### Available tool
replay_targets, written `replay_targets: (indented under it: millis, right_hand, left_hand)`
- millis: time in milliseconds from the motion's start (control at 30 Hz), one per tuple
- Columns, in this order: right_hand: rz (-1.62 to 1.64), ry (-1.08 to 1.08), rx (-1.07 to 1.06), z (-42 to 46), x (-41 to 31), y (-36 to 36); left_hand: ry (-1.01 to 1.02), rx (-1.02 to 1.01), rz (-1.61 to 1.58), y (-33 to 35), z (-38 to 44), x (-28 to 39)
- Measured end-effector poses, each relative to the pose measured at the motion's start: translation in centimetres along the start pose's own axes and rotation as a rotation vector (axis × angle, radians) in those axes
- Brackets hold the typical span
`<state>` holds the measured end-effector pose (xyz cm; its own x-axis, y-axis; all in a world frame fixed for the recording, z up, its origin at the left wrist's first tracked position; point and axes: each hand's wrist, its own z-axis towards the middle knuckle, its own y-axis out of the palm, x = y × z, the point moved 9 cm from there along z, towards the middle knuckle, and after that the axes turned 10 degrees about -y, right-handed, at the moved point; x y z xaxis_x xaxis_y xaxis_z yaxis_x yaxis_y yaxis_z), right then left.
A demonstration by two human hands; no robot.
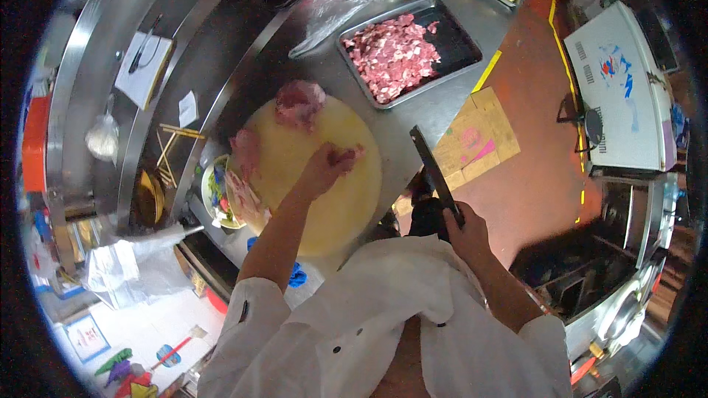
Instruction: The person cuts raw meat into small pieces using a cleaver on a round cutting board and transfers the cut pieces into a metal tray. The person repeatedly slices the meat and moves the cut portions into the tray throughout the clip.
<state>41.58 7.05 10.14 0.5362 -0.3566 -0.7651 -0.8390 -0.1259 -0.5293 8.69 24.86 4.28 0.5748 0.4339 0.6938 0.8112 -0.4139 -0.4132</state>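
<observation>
My left hand (323, 171) is above the middle of a round yellowish chopping board (332, 221), its fingers curled around a small pink piece of meat (358, 151), somewhat blurred. My right hand (468, 232) grips the handle of a cleaver (430, 163), held off the board's right side with the blade seen nearly edge-on. A large chunk of raw meat (300, 102) lies at the board's far edge. Along its left edge are another meat piece (245, 150) and a pale, fatty strip (243, 196). Beyond the board, a metal tray (463, 47) holds a heap of diced raw meat (390, 58).
Left of the board stands a bowl (207, 188) with greens and scraps. Clear plastic film (343, 5) lies on the steel counter (326, 69) near the tray. Flattened cardboard (478, 141) is on the red floor (531, 94); a white box (619, 88) stands at right.
</observation>
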Motion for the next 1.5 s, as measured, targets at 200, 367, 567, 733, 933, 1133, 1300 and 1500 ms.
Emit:
replay_targets:
  millis: [200,367,567,733,933,1133,1300,1500]
  right_hand:
    - [-0.013,-0.128,0.028,0.7,-1.7,2.8]
    - [-0.101,-0.215,-0.020,0.7,-3.7,4.5]
    - [-0.174,-0.201,-0.166,0.9,-6.5,6.4]
    - [-0.392,-0.328,-0.324,2.2,-7.8,10.5]
    - [-0.543,-0.431,-0.482,2.8,-10.5,13.8]
    - [-0.626,-0.530,-0.536,3.0,-11.1,13.4]
    - [-0.686,-0.463,-0.612,4.1,-11.6,13.2]
    - [-0.647,-0.703,-0.537,6.6,-13.0,19.1]
  left_hand:
    - [-0.210,-0.069,-0.236,0.3,-3.4,-8.2]
    - [-0.041,0.340,0.245,-2.0,-6.2,-10.8]
    - [0.321,0.626,0.594,-3.6,-9.3,-7.4]
    - [0.636,0.530,0.534,-0.1,-9.7,-7.1]
    - [0.753,0.635,0.433,0.1,-10.6,-7.3]
    - [0.732,0.682,0.409,0.0,-10.7,-7.0]
    - [0.698,0.640,0.340,0.3,-9.7,-8.8]
    - [0.678,0.606,0.425,0.8,-9.5,-9.1]
